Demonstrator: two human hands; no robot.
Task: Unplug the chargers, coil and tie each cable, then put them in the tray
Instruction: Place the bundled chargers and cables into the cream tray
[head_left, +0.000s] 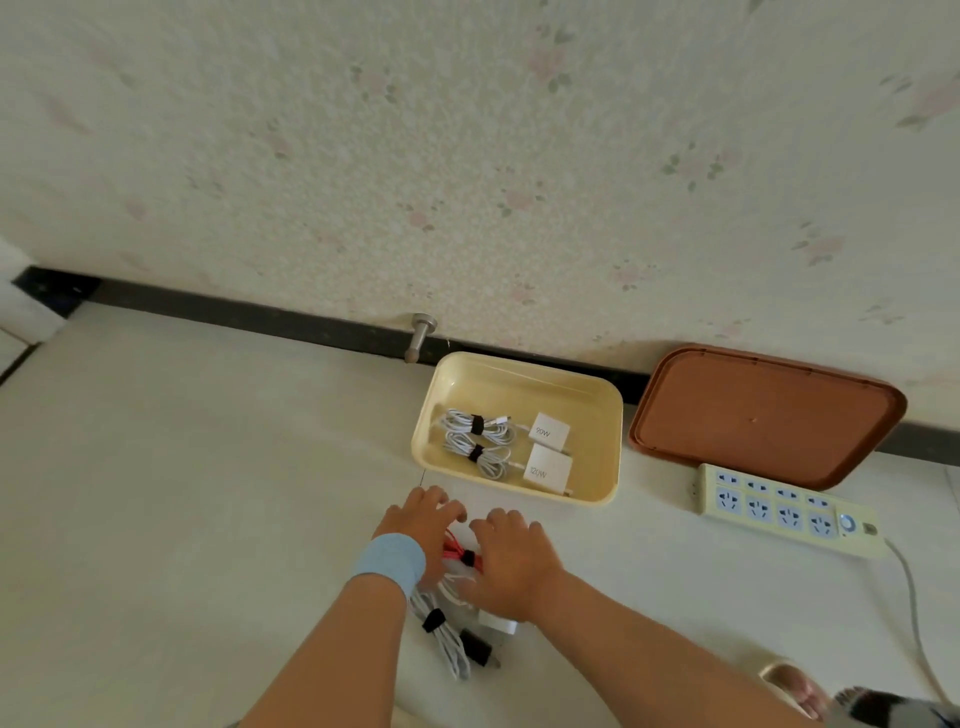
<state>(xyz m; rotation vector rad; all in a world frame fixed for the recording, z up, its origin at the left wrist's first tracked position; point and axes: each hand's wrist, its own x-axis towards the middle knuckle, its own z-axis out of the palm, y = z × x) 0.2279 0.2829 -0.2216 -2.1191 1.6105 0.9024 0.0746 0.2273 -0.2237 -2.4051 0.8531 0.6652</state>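
Observation:
A cream yellow tray (597, 395) stands on the floor by the wall. Two white coiled cables with black ties (475, 439) and two white chargers (548, 452) lie in it. In front of the tray, my left hand (423, 530) and my right hand (511, 556) rest over a red coiled cable (460, 553) with a black tie; both hands' fingers curve down onto the bundle. Just below, a white tied cable (441, 631), a white charger (496, 623) and a black plug (478, 647) lie on the floor.
A green power strip (779, 506) with nothing plugged in lies to the right, its cord trailing toward me. A brown tray (763, 410) leans on the wall behind it. A metal door stop (418, 338) sits left of the yellow tray. A slippered foot (795, 686) shows at bottom right.

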